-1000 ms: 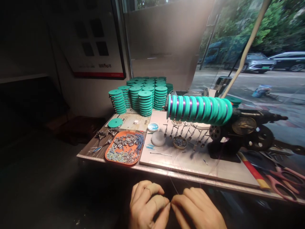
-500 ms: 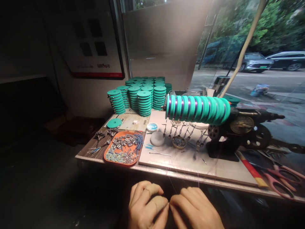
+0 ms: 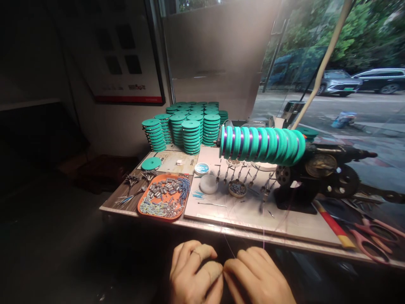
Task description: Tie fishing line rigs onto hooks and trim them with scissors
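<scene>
Head view: left hand [image 3: 193, 276] and right hand [image 3: 256, 276] fingers pinching fine line [image 3: 228, 246] together, apparently mid-tying; teal spools [image 3: 262, 145] on winder already wound.

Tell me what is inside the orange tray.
The orange tray holds loose small parts: grey cylinders, blue tubes and pale, silvery bits along its front. The heap hides most of the tray's floor.

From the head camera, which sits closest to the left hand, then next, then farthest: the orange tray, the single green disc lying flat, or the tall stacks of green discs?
1. orange tray, just beyond the left hand, at the table's near left edge.
2. single green disc, lying flat behind the tray.
3. stacks of green discs, at the back by the wall.
</scene>
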{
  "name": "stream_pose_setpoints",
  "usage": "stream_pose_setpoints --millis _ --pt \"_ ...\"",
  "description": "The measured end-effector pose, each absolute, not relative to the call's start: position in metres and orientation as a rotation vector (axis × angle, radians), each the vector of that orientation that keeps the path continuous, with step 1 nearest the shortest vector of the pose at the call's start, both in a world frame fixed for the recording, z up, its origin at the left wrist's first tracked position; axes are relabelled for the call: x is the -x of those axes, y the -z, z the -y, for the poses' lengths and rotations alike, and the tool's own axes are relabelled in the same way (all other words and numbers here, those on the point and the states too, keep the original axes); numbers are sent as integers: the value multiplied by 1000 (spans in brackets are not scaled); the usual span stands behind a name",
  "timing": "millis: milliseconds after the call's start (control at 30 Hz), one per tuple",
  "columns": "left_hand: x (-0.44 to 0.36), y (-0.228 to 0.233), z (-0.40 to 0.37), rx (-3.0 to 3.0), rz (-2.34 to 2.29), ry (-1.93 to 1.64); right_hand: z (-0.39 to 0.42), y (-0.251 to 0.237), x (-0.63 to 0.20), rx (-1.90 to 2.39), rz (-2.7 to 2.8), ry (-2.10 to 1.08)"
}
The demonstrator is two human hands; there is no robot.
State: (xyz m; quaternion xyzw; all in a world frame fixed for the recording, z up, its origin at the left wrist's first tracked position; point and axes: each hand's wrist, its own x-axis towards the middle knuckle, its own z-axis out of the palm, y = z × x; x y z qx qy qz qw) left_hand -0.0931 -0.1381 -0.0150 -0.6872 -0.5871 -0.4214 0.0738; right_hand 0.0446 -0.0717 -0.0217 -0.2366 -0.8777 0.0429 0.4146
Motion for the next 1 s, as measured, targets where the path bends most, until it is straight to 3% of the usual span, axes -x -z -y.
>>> stream_pose_setpoints --millis 533,1000 --pt "91 8 115 2074 1786 1159 50 32 -41 610 1956 -39" --pt "92 5 104 2192 1730 1081 45 28 -49 635 2129 -57"
